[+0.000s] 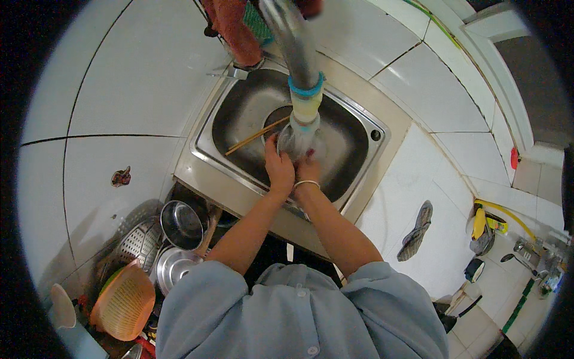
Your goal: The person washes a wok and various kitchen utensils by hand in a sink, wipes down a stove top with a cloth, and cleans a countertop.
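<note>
Both my hands are low in the stainless steel sink (242, 94), under the metal faucet (296, 45) with its blue band and pale nozzle. Water streams from it between them. My left hand (280, 168) has its fingers around the near left side of a clear, rounded vessel (286, 140), which looks like a bowl. Close beside it, my right hand (308, 170) reaches under the stream; water and splash blur its fingers, so its grip is unclear. To the left, a pair of wooden chopsticks (255, 137) lies across the drain's edge.
Red cloth (237, 36) hangs behind the sink's left corner. At lower left stand a steel pot (181, 224), a lid (177, 269), a perforated steamer (141, 242) and an orange plastic basket (125, 305). A grey patterned cloth (417, 231) lies on the white tiled surface at right.
</note>
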Available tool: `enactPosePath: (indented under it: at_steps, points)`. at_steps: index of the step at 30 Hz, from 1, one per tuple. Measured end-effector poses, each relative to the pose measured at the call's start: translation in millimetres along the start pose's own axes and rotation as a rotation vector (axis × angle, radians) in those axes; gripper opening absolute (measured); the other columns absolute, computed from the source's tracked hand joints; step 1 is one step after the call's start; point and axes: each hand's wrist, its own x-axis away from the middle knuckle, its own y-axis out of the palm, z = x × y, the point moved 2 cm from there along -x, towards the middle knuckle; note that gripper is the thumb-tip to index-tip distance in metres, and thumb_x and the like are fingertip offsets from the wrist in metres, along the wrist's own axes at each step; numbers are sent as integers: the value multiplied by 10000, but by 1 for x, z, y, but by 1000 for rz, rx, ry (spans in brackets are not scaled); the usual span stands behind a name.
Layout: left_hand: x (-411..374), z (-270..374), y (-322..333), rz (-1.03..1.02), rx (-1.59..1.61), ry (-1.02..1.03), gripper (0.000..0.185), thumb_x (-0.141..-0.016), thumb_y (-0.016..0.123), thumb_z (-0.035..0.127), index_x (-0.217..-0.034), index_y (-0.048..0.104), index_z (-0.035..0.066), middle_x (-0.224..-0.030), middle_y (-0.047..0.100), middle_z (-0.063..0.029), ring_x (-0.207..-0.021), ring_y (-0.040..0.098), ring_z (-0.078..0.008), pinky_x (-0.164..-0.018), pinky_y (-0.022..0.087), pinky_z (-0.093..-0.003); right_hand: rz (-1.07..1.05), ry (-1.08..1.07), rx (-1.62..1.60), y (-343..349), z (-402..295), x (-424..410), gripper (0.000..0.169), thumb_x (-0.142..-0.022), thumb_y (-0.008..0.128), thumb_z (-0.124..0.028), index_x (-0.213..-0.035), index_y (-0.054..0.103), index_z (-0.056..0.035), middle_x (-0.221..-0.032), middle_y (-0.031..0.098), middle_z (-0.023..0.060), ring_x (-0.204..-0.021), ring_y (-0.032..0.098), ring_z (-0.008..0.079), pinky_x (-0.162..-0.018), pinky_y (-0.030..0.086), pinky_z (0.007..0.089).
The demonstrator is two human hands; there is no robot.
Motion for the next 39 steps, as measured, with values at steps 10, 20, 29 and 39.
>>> enactPosePath:
  at_steps: [10, 20, 29, 39]
  points:
    - [-16, -19, -22, -152, 285, -477, 446, -902, 408, 186, -1317, 311, 54, -1258, 451, -139, -1151, 433, -292, -884, 406, -424, -187, -992, 1300, -13, -33, -9, 156, -827, 490, -105, -959, 520, -27, -867, 605, 156, -759, 587, 295, -628, 464, 403]
    - [2, -11, -25, -514, 515, -934, 503, -890, 342, 547, -1131, 449, 118, -1081, 508, -76, -962, 501, -231, -711, 505, -441, -948, -788, 1455, -4, -23, -3, 318, -738, 495, -5, -1047, 501, -78, -997, 553, 184, -898, 548, 379, -778, 459, 460]
    - [27, 19, -7, -308, 641, -829, 407, -920, 380, 286, -1296, 299, 150, -1148, 504, -108, -1003, 553, -265, -711, 538, -462, -629, -1123, 2279, 5, -75, -16, 259, -823, 474, -182, -1058, 546, -98, -930, 613, 157, -841, 594, 332, -733, 482, 446]
    - [9, 16, -1, -114, 687, -693, 396, -944, 347, 358, -1226, 365, 81, -1139, 520, -111, -998, 539, -266, -748, 474, -455, -605, -990, 1854, 0, -44, 2, 178, -787, 526, -115, -954, 567, -71, -846, 599, 204, -848, 574, 357, -738, 446, 431]
